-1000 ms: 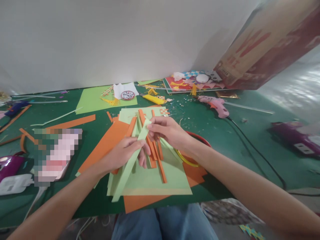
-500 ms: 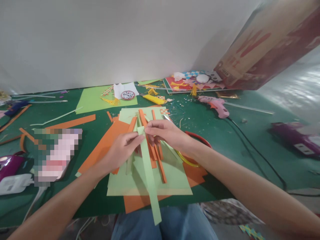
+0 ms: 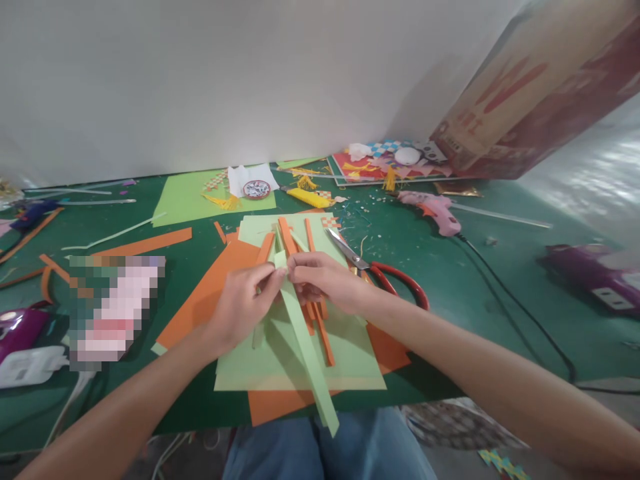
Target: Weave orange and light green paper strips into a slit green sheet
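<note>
A long light green paper strip (image 3: 306, 340) slants down toward my lap, with its lower end past the table edge. My left hand (image 3: 247, 297) pinches it near its top end, thumb on the strip. My right hand (image 3: 325, 280) is closed at the strip's right edge, fingertips close to the left thumb. Beneath both hands lie orange strips (image 3: 326, 343) and light green sheets (image 3: 350, 363), with an orange sheet (image 3: 197, 293) to the left. Red-handled scissors (image 3: 395, 275) rest to the right, partly behind my right wrist.
On the green table (image 3: 480, 320) are a pink glue gun (image 3: 435, 210) with a black cable, a yellow cutter (image 3: 309, 197) and a bright green sheet (image 3: 175, 199). A white adapter (image 3: 33, 368) lies left. A large printed bag (image 3: 530, 93) leans at back right.
My right hand has moved down slightly, uncovering more of the scissors. The green strip's lower end has swung right, and a second layer shows beside it.
</note>
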A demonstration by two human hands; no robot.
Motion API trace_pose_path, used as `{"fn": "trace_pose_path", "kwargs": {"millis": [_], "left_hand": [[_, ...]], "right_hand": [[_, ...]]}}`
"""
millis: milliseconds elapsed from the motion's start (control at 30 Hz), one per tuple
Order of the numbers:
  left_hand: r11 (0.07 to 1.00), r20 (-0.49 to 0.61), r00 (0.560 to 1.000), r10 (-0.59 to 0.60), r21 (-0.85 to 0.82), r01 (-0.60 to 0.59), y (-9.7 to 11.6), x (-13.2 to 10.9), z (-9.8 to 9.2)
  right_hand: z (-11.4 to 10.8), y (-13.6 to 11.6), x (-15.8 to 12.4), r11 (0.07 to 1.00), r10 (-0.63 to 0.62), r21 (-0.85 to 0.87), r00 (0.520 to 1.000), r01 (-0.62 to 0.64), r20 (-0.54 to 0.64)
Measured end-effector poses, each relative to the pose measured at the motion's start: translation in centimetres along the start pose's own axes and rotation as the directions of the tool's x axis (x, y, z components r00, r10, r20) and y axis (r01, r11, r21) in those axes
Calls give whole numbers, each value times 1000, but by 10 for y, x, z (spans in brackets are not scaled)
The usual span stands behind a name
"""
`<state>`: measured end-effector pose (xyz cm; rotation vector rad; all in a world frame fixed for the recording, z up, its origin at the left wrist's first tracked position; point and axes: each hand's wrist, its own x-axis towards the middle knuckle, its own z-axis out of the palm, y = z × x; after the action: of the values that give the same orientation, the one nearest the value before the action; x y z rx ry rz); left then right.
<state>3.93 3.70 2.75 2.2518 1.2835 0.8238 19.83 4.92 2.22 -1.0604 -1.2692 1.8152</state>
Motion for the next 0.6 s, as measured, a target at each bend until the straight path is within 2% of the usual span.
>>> {"fn": "trace_pose_path", "kwargs": {"millis": [167, 333, 467, 600], "left_hand": [[999, -44, 998, -50, 4, 50, 2, -2, 0], [996, -138, 987, -85, -9, 85, 1, 0, -3], [993, -149, 982, -116, -41, 112, 0, 3, -6], [985, -204, 965, -164, -86, 149, 2, 4, -9]], "right_hand": [[1, 0, -1, 999, 11, 49, 1000, -12, 7], [3, -2, -4, 999, 37, 33, 999, -38, 38], [4, -2, -5, 999, 47, 6, 997, -48, 59], [4, -2, -5, 999, 53, -2, 996, -53, 71]]}}
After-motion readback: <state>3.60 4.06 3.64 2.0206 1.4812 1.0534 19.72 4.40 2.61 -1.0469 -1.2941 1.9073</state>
